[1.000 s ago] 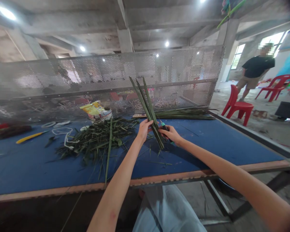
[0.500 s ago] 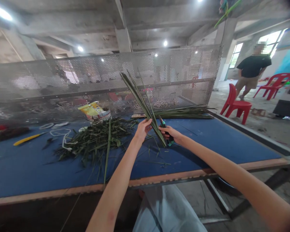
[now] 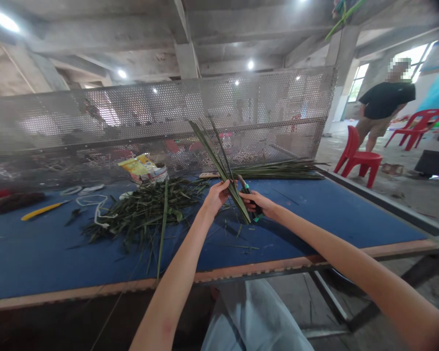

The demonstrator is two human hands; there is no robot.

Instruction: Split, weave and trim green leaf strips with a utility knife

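Three loose things, left end of the blue bench: a dark bristly bundle with red on it, a long yellow-handled tool and loops of white cord, all lying apart from my hands.

Heap: a big pile of cut green leaf strips lies left of my left hand, and one long strip hangs over the bench's near edge.

Behind the heap: a crumpled yellow printed bag.

My left hand: closed, fingers wrapped around a narrow bundle of long green leaves.

The leaf bundle: held up above the bench between my hands, tilted, with its tips pointing up and away from me.

My right hand: curled shut around a dark tool with teal parts, its fingers against the lower leaf bundle.

Behind my hands: a long stack of leaves lying along the bench's far side.

Past the bench: a red plastic chair, with a person in a black T-shirt standing beyond it.
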